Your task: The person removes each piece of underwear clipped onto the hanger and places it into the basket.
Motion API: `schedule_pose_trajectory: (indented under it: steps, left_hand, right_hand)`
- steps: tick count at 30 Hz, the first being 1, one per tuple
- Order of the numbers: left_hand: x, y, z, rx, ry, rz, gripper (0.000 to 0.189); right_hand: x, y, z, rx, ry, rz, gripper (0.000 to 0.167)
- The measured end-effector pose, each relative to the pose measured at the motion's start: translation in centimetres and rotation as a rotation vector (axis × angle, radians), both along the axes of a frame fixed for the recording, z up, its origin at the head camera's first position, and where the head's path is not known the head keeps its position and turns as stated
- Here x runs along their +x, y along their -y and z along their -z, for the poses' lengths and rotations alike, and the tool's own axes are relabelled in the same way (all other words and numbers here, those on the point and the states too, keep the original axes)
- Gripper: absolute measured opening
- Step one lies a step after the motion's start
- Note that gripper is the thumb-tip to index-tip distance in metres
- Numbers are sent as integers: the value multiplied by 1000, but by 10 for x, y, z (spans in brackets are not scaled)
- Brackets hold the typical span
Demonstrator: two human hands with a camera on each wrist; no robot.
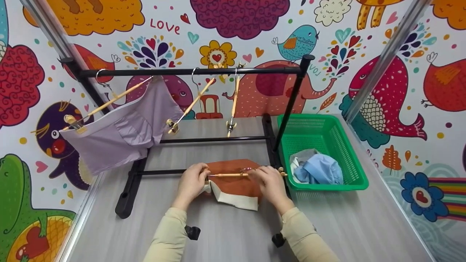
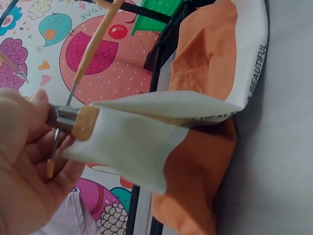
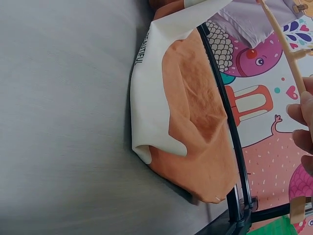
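Pinches with left hand [image 1: 191, 183], thumb against bent fingers, the metal clip [image 2: 66, 117] of a wooden hanger [image 1: 227, 175], set on the white waistband [image 2: 129, 142] of an orange garment [image 1: 236, 185]. Grips the same hanger's rod toward its other end with right hand [image 1: 268, 182], fingers curled round it. Has the orange garment just below, over the middle of the grey tabletop [image 1: 225, 233], between the feet of a black rack [image 1: 271, 70]. Just beside the rack's right leg, toward the tabletop's right edge, a green basket [image 1: 329, 138]; bunched in its near part, a light blue garment [image 1: 320, 169] and grey-and-white cloth [image 1: 296, 160]. On the rack's top bar, lilac shorts [image 1: 123, 134] clipped to a hanger at left, then two bare hangers [image 1: 198, 95]. Beyond the tabletop's far edge, a wall [image 1: 251, 51] of bright cartoon animals.
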State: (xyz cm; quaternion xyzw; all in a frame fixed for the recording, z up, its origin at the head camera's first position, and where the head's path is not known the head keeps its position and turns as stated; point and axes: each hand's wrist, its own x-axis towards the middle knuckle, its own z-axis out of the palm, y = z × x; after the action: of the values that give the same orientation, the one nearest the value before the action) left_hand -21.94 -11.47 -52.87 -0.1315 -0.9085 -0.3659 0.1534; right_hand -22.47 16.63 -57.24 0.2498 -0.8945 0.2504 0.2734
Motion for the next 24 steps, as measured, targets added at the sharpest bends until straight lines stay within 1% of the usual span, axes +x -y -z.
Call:
schedule_pose_trajectory:
  steps: [3, 9, 12, 15, 18, 24]
  left_hand:
    - [-2, -4, 2, 12, -14, -21, 8]
    - [-7, -9, 6, 31, -52, -32, 7]
    - [-9, -11, 9, 42, -53, -38, 8]
    - [-11, -13, 11, 49, -40, -46, 9]
    - [-11, -14, 12, 54, -34, -47, 8]
    - [-14, -15, 12, 40, -95, -38, 5]
  right_hand:
    - [0, 0, 1, -1, 9, 13, 44]
    - [0, -1, 1, -5, 49, 48, 49]
    - [0, -2, 2, -4, 71, 68, 50]
    - [0, -2, 3, -4, 81, 76, 47]
    - [0, -2, 4, -7, 71, 73, 45]
    - [-2, -2, 4, -14, 32, 62, 45]
